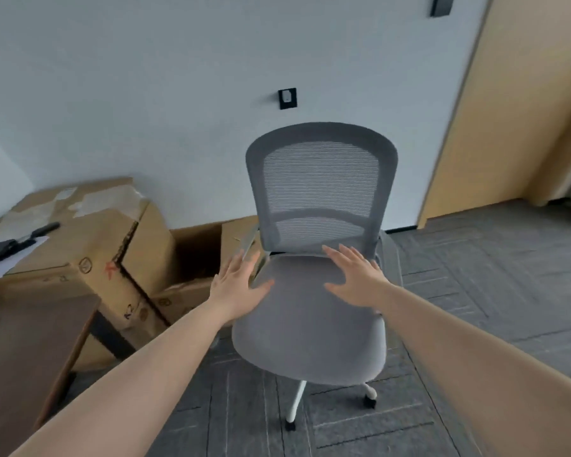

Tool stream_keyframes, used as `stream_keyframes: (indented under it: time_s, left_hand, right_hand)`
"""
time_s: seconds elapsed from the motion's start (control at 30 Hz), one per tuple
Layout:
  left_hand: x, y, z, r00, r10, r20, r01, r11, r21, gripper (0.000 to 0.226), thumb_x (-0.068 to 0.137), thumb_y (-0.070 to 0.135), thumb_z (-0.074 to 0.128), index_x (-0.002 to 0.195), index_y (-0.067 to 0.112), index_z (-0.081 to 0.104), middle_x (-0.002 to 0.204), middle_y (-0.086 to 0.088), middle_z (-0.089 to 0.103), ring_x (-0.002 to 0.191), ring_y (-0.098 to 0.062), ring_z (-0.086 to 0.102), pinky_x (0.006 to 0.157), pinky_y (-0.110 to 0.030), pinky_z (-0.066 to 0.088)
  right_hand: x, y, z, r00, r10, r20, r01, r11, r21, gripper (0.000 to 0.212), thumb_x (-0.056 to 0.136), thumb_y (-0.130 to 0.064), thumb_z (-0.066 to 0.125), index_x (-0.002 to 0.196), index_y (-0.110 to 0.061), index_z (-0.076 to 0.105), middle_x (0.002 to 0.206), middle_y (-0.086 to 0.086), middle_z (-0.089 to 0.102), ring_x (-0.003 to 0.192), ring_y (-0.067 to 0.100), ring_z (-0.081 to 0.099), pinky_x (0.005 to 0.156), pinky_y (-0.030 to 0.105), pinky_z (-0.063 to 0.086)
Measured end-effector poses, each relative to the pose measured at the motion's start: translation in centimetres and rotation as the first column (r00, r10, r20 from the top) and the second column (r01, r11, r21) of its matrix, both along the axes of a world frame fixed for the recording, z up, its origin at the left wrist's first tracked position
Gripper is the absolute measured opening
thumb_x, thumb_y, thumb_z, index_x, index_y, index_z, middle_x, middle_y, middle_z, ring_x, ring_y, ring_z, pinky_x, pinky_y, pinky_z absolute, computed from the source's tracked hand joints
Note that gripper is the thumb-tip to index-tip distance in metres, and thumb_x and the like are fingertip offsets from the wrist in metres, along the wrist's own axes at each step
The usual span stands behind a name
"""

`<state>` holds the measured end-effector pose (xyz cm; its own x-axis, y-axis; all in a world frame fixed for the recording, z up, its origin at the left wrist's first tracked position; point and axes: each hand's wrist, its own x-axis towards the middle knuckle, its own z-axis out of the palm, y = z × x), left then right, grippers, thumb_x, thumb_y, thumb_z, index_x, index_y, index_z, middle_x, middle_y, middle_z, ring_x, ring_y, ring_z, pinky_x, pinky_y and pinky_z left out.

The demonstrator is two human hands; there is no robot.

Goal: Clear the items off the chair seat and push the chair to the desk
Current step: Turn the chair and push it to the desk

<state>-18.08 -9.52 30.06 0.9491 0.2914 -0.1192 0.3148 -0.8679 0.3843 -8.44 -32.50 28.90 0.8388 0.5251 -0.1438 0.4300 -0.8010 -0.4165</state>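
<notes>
A grey office chair (310,334) with a mesh back and white legs on castors stands in the middle of the floor, its seat facing me. Nothing lies on the seat. My left hand (239,285) hovers flat over the seat's back left edge, fingers spread, holding nothing. My right hand (355,277) is spread the same way over the seat's back right part, near the base of the backrest. Whether either palm touches the fabric I cannot tell. A dark brown desk (30,344) shows at the lower left, its corner a short way left of the chair.
Large cardboard boxes (112,245) are stacked against the white wall behind the desk, one open box (198,249) right beside the chair. Papers and a black object (10,245) lie on the top box. A wooden door (515,103) stands at the right. Grey carpet tiles (475,275) cover the floor.
</notes>
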Motion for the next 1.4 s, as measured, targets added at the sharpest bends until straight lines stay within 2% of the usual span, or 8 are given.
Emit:
stream_keyframes:
  time_s: [0.13, 0.37, 0.53, 0.67, 0.87, 1.03, 1.27, 1.4]
  left_hand:
    - [7.9, -3.8, -0.1, 0.994, -0.099, 0.046, 0.098, 0.995, 0.036, 0.076, 0.087, 0.063, 0.041, 0.149, 0.038, 0.004, 0.161, 0.003, -0.006, 0.148, -0.020, -0.007, 0.120, -0.046, 0.006]
    - [24.1, -9.5, -1.0, 0.975, -0.202, 0.093, 0.202, 0.979, 0.016, 0.076, 0.087, 0.063, 0.039, 0.148, 0.039, 0.000, 0.161, 0.000, -0.006, 0.147, -0.025, -0.009, 0.117, -0.052, 0.007]
    - [31.1, -12.0, 0.7, 0.971, -0.193, 0.140, 0.192, 0.981, 0.026, 0.076, 0.088, 0.063, 0.038, 0.148, 0.038, -0.001, 0.160, -0.001, -0.008, 0.147, -0.029, -0.010, 0.118, -0.054, 0.010]
    - [36.9, -13.4, 2.3, 0.970, -0.138, 0.197, 0.124, 0.989, 0.085, 0.078, 0.087, 0.066, 0.035, 0.148, 0.037, -0.003, 0.160, -0.003, -0.007, 0.146, -0.033, -0.008, 0.117, -0.054, 0.013]
    - [44.5, -15.4, 4.5, 0.959, 0.044, 0.281, -0.082, 0.989, 0.122, 0.079, 0.084, 0.070, 0.033, 0.148, 0.039, -0.002, 0.160, 0.001, -0.011, 0.146, -0.036, -0.009, 0.109, -0.060, 0.029]
    - [49.4, -17.8, 6.0, 0.944, 0.215, 0.251, -0.259, 0.953, 0.158, 0.079, 0.082, 0.074, 0.029, 0.147, 0.039, 0.002, 0.160, 0.002, -0.011, 0.144, -0.039, -0.012, 0.107, -0.068, 0.023]
    - [53.4, -20.9, 7.2, 0.884, 0.452, 0.123, -0.465, 0.878, 0.115, 0.081, 0.079, 0.077, 0.029, 0.147, 0.037, 0.010, 0.159, 0.001, -0.018, 0.143, -0.042, -0.014, 0.109, -0.068, 0.017]
    - [54.7, -20.4, 7.2, 0.835, 0.540, 0.107, -0.548, 0.832, 0.085, 0.085, 0.081, 0.070, 0.041, 0.148, 0.036, 0.000, 0.157, -0.003, -0.025, 0.143, -0.043, -0.014, 0.109, -0.066, 0.017]
  right_hand:
    - [4.6, -4.6, 0.2, 0.995, -0.088, 0.045, 0.089, 0.996, -0.020, 0.078, 0.090, -0.045, 0.053, 0.148, -0.046, 0.001, 0.161, -0.007, -0.001, 0.148, 0.016, -0.006, 0.118, 0.053, 0.002]
    - [14.5, -10.2, 1.1, 0.976, -0.210, 0.062, 0.216, 0.970, -0.110, 0.079, 0.089, -0.044, 0.053, 0.147, -0.047, 0.000, 0.162, -0.005, -0.004, 0.148, 0.017, -0.008, 0.118, 0.053, 0.000]
    - [21.0, -12.8, 1.1, 0.961, -0.266, 0.079, 0.275, 0.952, -0.138, 0.078, 0.090, -0.046, 0.052, 0.147, -0.047, -0.001, 0.162, -0.006, -0.002, 0.148, 0.017, -0.007, 0.118, 0.052, 0.001]
    - [26.4, -14.2, 1.2, 0.964, -0.249, 0.092, 0.257, 0.962, -0.093, 0.077, 0.090, -0.038, 0.053, 0.147, -0.048, 0.002, 0.162, -0.006, -0.002, 0.148, 0.015, -0.008, 0.119, 0.050, -0.002]
    - [36.9, -16.0, 0.6, 0.988, -0.114, 0.106, 0.118, 0.993, -0.032, 0.078, 0.092, -0.031, 0.052, 0.147, -0.049, -0.001, 0.162, -0.006, -0.003, 0.148, 0.015, -0.008, 0.119, 0.049, -0.001]
    - [45.7, -16.6, 0.8, 0.987, 0.098, 0.129, -0.100, 0.995, 0.007, 0.082, 0.093, -0.025, 0.050, 0.146, -0.048, -0.007, 0.161, -0.005, -0.007, 0.148, 0.015, -0.009, 0.120, 0.048, 0.000]
    - [54.3, -15.7, 3.4, 0.935, 0.311, 0.170, -0.317, 0.948, 0.009, 0.084, 0.091, -0.021, 0.048, 0.145, -0.048, -0.011, 0.161, -0.005, -0.008, 0.148, 0.016, -0.009, 0.120, 0.046, 0.001]
    - [57.0, -13.3, 4.0, 0.906, 0.388, 0.168, -0.396, 0.918, 0.017, 0.085, 0.092, -0.020, 0.048, 0.145, -0.049, -0.012, 0.161, -0.006, -0.008, 0.148, 0.014, -0.010, 0.120, 0.043, 0.001]
